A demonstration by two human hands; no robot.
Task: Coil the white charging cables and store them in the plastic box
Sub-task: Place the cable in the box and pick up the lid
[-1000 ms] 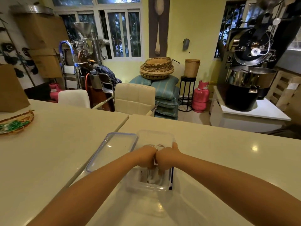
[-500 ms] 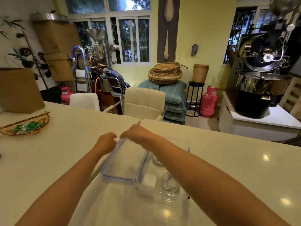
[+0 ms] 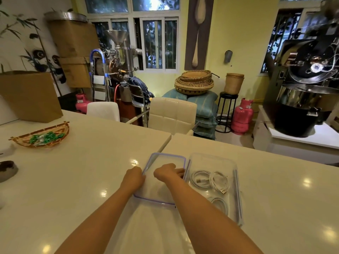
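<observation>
Coiled cables (image 3: 211,179) lie in the plastic box (image 3: 236,173), at three o'clock from both hands. Left hand (image 3: 134,177) and right hand (image 3: 167,172) grip the lid (image 3: 165,158) by opposite edges.

I see a glossy, smooth cream desk (image 3: 275,189) reflecting lamp spots. The plastic box (image 3: 236,180) is clear and smooth; its lid (image 3: 156,200) is clear plastic with a purple rim. The cables (image 3: 209,178) look smooth white plastic. The basket (image 3: 23,141) is rough woven fibre.

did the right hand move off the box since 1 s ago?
Yes. The right hand left the plastic box, where both hands were over the cables, and went left onto the lid lying beside it.
</observation>
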